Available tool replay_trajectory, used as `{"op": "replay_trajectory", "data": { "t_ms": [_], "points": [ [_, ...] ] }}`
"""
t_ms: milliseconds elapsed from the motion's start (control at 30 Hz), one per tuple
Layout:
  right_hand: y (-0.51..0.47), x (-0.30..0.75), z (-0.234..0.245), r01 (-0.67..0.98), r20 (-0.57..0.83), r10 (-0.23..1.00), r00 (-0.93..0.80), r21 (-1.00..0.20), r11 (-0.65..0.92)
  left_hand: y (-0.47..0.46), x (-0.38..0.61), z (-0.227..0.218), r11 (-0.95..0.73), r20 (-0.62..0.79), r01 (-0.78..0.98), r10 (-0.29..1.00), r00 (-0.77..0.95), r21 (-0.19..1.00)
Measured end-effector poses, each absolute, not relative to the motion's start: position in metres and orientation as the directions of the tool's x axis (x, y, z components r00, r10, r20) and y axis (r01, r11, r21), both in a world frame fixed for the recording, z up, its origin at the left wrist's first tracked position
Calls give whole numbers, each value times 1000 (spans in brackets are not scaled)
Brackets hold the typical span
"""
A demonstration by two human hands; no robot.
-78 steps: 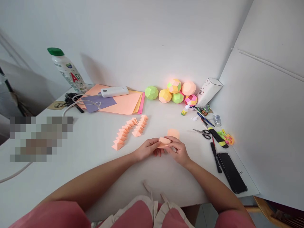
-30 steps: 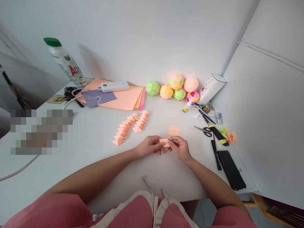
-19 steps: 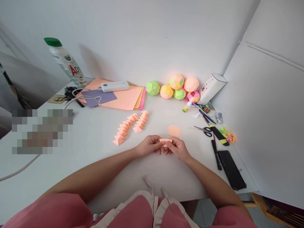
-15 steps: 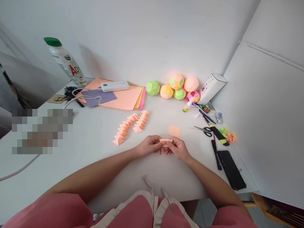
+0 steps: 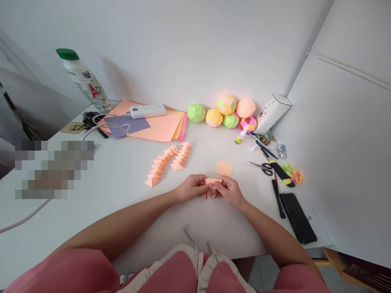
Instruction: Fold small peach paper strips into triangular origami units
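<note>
White, smooth bench (image 5: 122,175) meets plain walls (image 5: 171,49). Faceted, multicoloured paper balls (image 5: 226,105) cluster behind crisp peach paper triangles (image 5: 158,167) in two rows. Nearer, left hand (image 5: 192,188) and right hand (image 5: 232,192) pinch a peach folded-paper strip (image 5: 213,180), showing narrower than moments ago; a fold is probably being creased.

1 green-capped bottle (image 5: 87,83) stands at left; 1 black phone (image 5: 298,218) lies at right.
</note>
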State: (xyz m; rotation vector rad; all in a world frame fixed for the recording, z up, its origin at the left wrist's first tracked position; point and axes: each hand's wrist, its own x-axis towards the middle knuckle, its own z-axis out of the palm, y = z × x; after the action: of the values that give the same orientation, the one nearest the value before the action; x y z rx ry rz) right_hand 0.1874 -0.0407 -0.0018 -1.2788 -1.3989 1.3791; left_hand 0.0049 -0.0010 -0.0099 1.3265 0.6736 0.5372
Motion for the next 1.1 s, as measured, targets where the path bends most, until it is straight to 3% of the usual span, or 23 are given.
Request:
{"op": "replay_trajectory", "data": {
  "t_ms": [1100],
  "points": [
    [-41,187,-3,121,-115,975,-188,-988,-93,-1,4,-6,175,-155,44,696,701,984]
  ]
}}
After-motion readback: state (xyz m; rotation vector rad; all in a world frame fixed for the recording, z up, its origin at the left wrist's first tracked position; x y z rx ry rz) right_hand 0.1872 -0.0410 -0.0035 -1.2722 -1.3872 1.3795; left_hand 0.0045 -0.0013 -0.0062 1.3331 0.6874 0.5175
